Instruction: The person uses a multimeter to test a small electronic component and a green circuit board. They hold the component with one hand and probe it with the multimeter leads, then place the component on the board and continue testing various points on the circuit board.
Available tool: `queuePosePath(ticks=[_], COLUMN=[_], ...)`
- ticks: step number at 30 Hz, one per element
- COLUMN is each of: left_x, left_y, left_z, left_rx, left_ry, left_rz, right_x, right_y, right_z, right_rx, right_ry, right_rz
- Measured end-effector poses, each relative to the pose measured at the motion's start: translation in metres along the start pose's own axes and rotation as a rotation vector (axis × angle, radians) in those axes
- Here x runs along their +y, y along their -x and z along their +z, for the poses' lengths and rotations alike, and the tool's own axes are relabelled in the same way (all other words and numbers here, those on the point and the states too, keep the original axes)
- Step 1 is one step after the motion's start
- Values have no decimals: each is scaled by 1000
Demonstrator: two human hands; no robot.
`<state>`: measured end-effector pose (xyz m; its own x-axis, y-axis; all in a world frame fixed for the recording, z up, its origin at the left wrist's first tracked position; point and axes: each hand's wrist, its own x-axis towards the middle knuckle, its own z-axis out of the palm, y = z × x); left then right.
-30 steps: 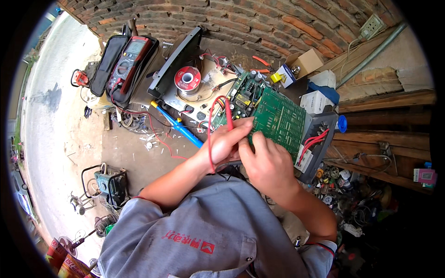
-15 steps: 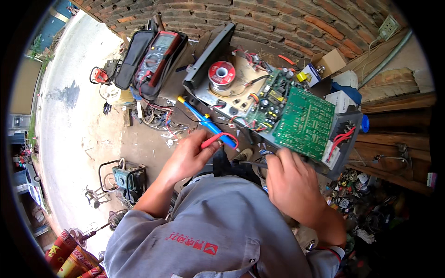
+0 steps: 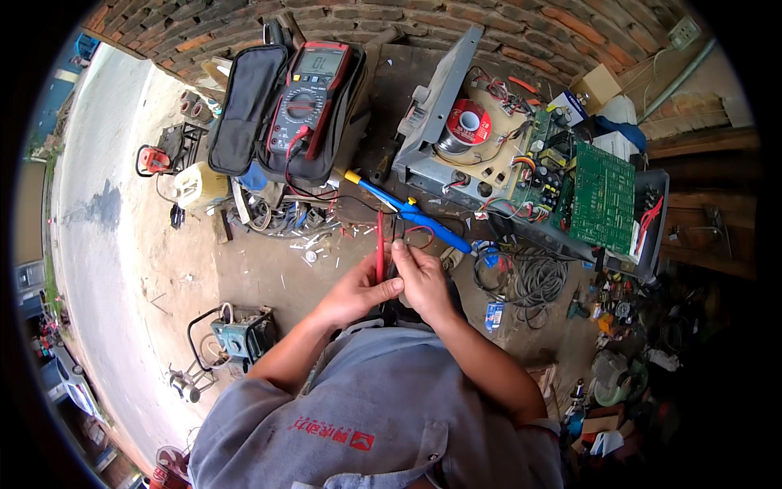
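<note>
My left hand [image 3: 356, 295] is closed around a red test probe [image 3: 380, 240] that points up and away from me. Against it, my right hand [image 3: 422, 279] pinches a thin black test probe [image 3: 396, 226]; the probes' lower ends are hidden by my fingers. Just beyond my hands lies a blue solder sucker [image 3: 419, 216] with a yellow button and end. Red and black leads run back to a red and grey multimeter [image 3: 300, 106], its display lit, in an open black case [image 3: 241, 114]. An opened device [image 3: 456, 175] with a green circuit board [image 3: 603, 198] stands at the right.
A red-labelled solder spool [image 3: 468, 122] rests inside the opened device. A brick wall [image 3: 440, 20] closes off the back. Coiled cable [image 3: 542, 277] and cluttered parts cover the floor at right. A small engine machine [image 3: 243, 334] and a yellowish jug [image 3: 200, 186] stand at left.
My right hand has left the device's near edge and come in beside my left hand, now with the black probe. The red probe has turned upright. The view has shifted, bringing the device further right.
</note>
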<state>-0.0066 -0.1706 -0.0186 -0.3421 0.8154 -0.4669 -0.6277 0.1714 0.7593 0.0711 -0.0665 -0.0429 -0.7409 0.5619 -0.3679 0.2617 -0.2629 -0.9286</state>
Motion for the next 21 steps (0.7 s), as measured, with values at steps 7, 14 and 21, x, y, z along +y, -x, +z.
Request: queuePosePath(ticks=[7, 14, 21], left_x=[56, 19, 4], left_y=[-21, -104, -173], left_z=[-46, -56, -107], left_rx=[145, 368, 433], left_ry=[-842, -457, -386], left_rz=[47, 351, 373], right_x=[2, 110, 206], right_y=[36, 129, 265], right_z=[-26, -103, -143], right_rx=[-58, 398, 821], right_ry=[154, -15, 335], right_rz=[-59, 177, 334])
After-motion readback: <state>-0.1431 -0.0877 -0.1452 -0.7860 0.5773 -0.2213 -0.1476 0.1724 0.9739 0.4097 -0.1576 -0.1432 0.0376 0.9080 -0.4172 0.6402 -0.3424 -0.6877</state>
